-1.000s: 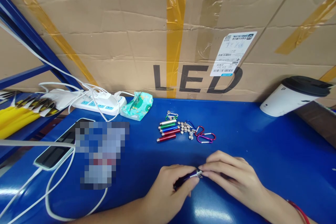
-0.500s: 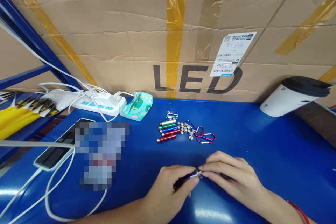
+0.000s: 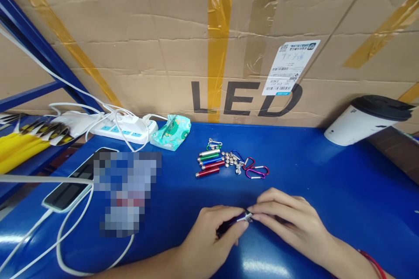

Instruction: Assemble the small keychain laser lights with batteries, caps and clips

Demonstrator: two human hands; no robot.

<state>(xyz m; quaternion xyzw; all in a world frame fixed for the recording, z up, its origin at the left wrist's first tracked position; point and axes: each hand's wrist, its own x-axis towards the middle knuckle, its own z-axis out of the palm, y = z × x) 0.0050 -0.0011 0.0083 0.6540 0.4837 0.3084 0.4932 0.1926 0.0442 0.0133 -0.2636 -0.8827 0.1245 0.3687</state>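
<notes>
Near the front of the blue table, my left hand [image 3: 214, 235] is closed around a dark purple tube [image 3: 231, 223] with a silver end. The fingertips of my right hand [image 3: 291, 222] pinch at that silver end, so both hands meet on the same piece. Beyond them lie several coloured metal tubes, among them a separate red tube [image 3: 207, 172]. Small silver caps [image 3: 228, 159] are heaped beside the tubes. A purple carabiner [image 3: 255, 174] and other coloured carabiners rest to the right of the caps.
A white cup [image 3: 350, 122] with a black lid stands at the back right. At the left are a phone [image 3: 68, 189], white cables, a power strip [image 3: 140, 136] and a green packet [image 3: 173, 133]. A large cardboard box [image 3: 147, 52] rises behind the blue table [image 3: 294, 157].
</notes>
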